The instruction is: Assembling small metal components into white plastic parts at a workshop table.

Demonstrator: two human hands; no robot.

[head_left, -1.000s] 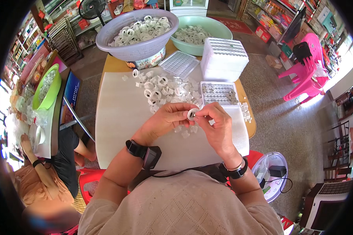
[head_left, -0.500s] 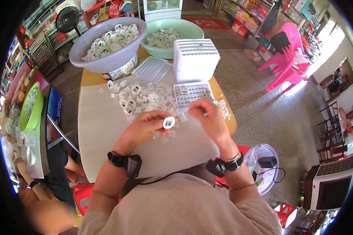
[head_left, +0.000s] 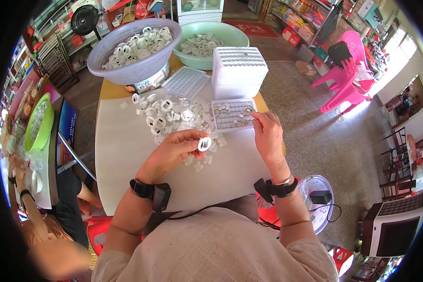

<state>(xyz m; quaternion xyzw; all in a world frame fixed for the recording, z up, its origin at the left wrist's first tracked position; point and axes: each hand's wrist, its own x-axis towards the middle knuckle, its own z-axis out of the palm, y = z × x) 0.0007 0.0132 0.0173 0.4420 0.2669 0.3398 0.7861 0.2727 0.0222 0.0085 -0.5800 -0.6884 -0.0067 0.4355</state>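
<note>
My left hand is closed on a round white plastic part, with a dark opening in its face, held above the table near its middle. To the right, my right hand has thumb and finger pinched at the right edge of a shallow clear tray. Whatever lies between those fingertips is too small to make out. Small greyish pieces lie scattered over the tray's ridges. Beyond my left hand spreads a heap of similar white ring parts mixed with small translucent pieces.
Behind the heap stand a lavender basket and a green basin, both full of white parts. A tall stack of white trays and a flat clear tray are beside them. At left, another person's arm works at a separate table.
My right hand has moved right, from the tray's near edge to its right side, uncovering more of the tray. My left hand still holds the white part, nearly unmoved.
</note>
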